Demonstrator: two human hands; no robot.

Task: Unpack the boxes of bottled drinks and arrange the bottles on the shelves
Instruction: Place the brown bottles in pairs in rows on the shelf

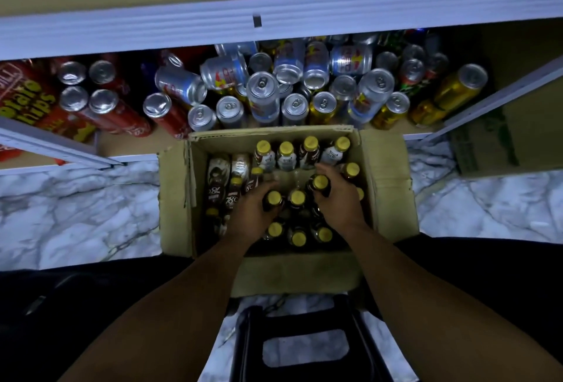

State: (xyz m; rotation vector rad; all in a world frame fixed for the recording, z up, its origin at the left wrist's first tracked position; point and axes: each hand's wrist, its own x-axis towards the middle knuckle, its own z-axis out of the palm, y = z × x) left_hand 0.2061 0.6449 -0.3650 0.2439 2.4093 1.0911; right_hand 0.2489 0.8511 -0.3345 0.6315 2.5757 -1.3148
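Note:
An open cardboard box [387, 174] stands on the marble floor in front of the low shelf [131, 140]. Inside it are several dark bottles with yellow caps, most upright, two lying flat at the left [217, 174]. My left hand [253, 214] grips one upright bottle [273, 198] just below its cap. My right hand [338, 198] grips another bottle [320, 183] the same way. Both hands are inside the box, side by side, with one capped bottle [297, 197] between them.
The low shelf holds several cans [262, 92], silver, red and gold, some toppled. A red chip bag [27, 98] lies at its left. Another cardboard box [518, 125] stands at the right. A white shelf edge [274, 19] runs overhead. A black stool [304, 348] is under me.

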